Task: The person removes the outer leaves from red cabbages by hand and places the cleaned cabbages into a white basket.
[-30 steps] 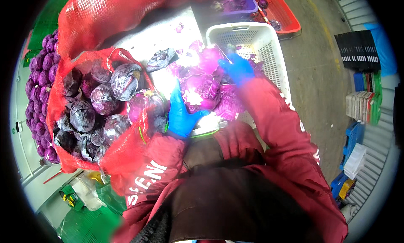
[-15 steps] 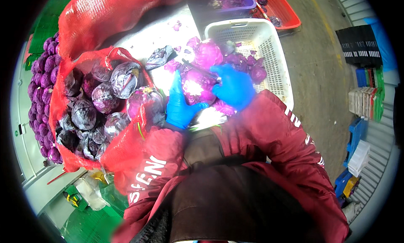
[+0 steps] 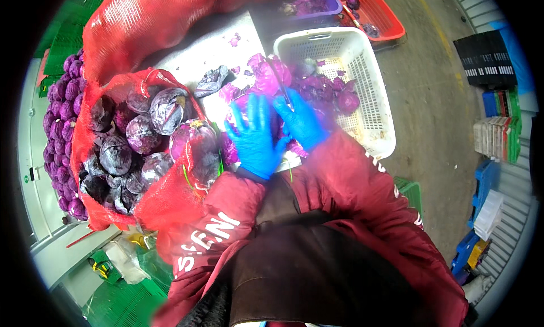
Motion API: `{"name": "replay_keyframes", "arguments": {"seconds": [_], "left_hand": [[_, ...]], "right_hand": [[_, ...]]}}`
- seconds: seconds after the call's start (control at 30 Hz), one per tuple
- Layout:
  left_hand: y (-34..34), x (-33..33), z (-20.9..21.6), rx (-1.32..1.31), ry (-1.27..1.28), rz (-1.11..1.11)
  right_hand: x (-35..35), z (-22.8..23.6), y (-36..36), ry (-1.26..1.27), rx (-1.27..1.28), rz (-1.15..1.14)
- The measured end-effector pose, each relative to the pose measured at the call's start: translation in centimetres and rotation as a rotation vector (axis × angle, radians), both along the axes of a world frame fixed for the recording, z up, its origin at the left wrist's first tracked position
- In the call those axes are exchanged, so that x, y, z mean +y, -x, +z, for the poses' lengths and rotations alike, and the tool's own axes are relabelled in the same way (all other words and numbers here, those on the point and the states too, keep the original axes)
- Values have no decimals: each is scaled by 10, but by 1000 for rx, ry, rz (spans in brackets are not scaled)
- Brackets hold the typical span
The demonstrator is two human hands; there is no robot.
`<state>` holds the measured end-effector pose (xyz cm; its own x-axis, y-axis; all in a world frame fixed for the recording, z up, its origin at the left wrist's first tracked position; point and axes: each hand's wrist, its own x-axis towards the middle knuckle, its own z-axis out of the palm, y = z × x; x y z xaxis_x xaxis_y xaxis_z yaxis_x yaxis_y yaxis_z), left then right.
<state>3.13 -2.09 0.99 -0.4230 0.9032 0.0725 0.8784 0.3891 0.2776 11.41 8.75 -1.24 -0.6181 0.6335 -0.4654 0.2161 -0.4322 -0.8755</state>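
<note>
My left hand (image 3: 255, 137), in a blue glove, lies with fingers spread on top of a red cabbage (image 3: 274, 122), which it mostly hides. Close on its right, my gloved right hand (image 3: 301, 122) is closed round the handle of a knife (image 3: 279, 80); the dark, narrow blade points away from me and a little left. Just beyond is another bright purple red cabbage (image 3: 271, 72). Loose purple leaves (image 3: 229, 93) lie around them on the white tabletop (image 3: 192, 54). A dark, wilted leaf (image 3: 213, 81) rests farther left.
An opened red mesh sack (image 3: 164, 205) of untrimmed red cabbages (image 3: 115, 155) stands left; a full sack (image 3: 141, 32) lies behind. At right is a white basket (image 3: 387, 126) with purple leaves. Purple (image 3: 326, 11) and red (image 3: 391, 21) crates stand beyond. Stacked cabbages (image 3: 59, 128) are far left.
My left hand has turned from the cabbage's side to lie flat over it. My right hand has shifted left, and the knife blade has swung from pointing left to pointing away from me.
</note>
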Motion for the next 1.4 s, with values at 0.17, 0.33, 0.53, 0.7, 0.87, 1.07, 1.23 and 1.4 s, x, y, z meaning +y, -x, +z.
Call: {"name": "replay_keyframes", "arguments": {"seconds": [0.17,0.33,0.53,0.7,0.87,1.07,1.23,1.4], "left_hand": [[39,-1,-10,-98,-207,140],[68,-2,-11,-378,-426,76],[80,-23,-11,-1313,-780,292],[72,-47,-3,-2383,-826,190],[63,-64,-17,-2005,-772,193],[66,-107,8,-1924,-1036,416],[105,-160,19,-2220,-1669,-94],[134,-300,73,-1766,-1763,-36]], "right_hand": [[-13,-66,-3,-612,-10,24],[-12,-76,2,-737,-233,186],[24,-79,-25,-860,-71,26],[38,-44,-37,-481,-14,-194],[9,-34,-21,-651,108,-129],[-45,-27,11,-135,-207,365],[-63,-52,40,-97,98,400],[-74,-77,57,99,18,192]]}}
